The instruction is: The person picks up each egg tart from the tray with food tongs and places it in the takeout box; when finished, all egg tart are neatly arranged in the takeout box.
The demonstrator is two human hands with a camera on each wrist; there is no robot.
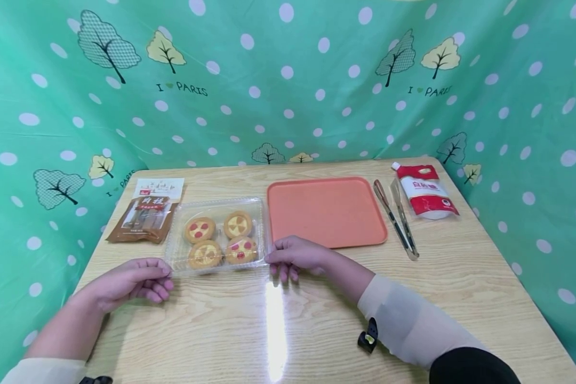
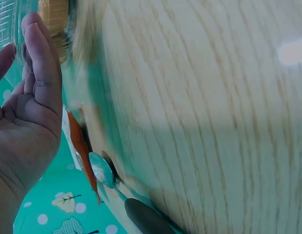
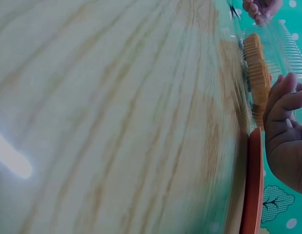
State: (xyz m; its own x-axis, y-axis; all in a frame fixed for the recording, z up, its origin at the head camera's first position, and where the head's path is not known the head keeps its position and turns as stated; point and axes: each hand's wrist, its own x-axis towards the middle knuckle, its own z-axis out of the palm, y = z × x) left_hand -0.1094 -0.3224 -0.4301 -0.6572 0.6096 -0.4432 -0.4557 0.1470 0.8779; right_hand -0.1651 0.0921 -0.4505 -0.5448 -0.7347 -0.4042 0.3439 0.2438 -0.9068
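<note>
A clear plastic clamshell box [image 1: 177,234] lies on the table in the head view, with several small round tarts [image 1: 205,254] inside; some carry red spots and others pale wedges. My left hand [image 1: 134,282] pinches the box's near left corner between thumb and fingers. At the near right corner, my right hand [image 1: 297,256] grips the edge, thumb on top and fingers below. The right wrist view shows the tarts [image 3: 258,73] side-on through the clear wall, beside my right hand [image 3: 287,126]. Only part of the box appears by my left hand [image 2: 36,92] in the left wrist view.
Right of the box is an orange tray [image 1: 326,213], then metal tongs [image 1: 398,218] and a red-and-white pouch [image 1: 424,191]. A brown packet [image 1: 146,213] lies to the left. The left wrist view also shows a dark-handled spoon [image 2: 143,214]. Green curtain [image 1: 288,96] surrounds the table.
</note>
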